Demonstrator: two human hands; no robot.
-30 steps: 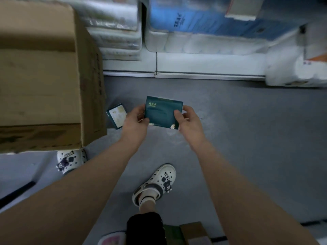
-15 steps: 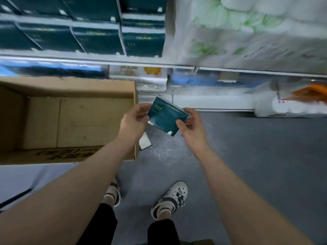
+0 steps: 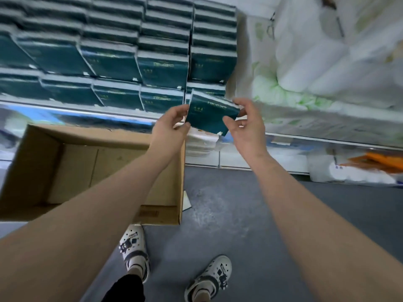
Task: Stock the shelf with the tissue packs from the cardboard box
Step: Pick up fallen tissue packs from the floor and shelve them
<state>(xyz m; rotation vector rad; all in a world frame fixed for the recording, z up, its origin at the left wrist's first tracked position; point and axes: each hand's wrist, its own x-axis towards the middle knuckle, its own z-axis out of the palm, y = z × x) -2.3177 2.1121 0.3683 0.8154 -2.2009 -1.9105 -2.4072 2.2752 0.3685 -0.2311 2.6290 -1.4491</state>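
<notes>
One dark green tissue pack (image 3: 207,115), tilted: the left hand (image 3: 170,125) is pinching its left edge and the right hand (image 3: 248,127) is pinching its right edge between thumb and fingers. It is hanging just before the shelf (image 3: 87,106), in front of the stacked green packs (image 3: 161,68). Below left, the cardboard box (image 3: 87,132) is standing open on the floor. Wrapped toilet rolls (image 3: 305,68) are lying to the right.
</notes>
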